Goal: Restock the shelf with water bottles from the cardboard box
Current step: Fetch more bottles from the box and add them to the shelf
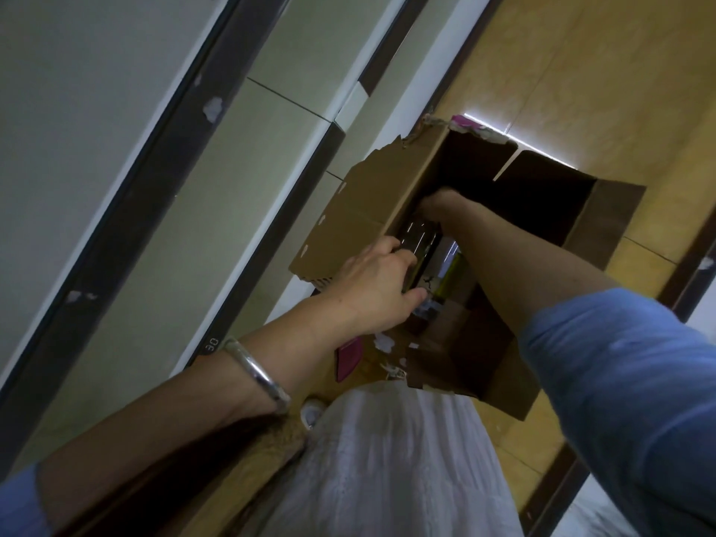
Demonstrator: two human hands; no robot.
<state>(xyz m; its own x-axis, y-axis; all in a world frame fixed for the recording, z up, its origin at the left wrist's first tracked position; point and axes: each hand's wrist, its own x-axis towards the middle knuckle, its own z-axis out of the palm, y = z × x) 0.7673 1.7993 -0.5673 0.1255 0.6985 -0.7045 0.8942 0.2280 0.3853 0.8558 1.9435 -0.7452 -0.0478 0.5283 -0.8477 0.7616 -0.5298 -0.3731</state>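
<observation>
Both hands (377,288) in box (348,226) — shelf (128,211) left.

both hands reach into an open cardboard box (360,211) standing on a yellowish tiled floor (581,71). the left hand (377,282), a silver bangle (257,372) on its wrist, curls round a bottle (420,242) at the box's edge. the right hand (439,203) is deeper inside, its fingers hidden.

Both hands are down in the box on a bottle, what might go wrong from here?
The left hand grips a bottle near the box wall; lifting it could snag the torn flap. The right hand works deep in shadow, so its hold is hard to judge and the bottle might slip.
</observation>
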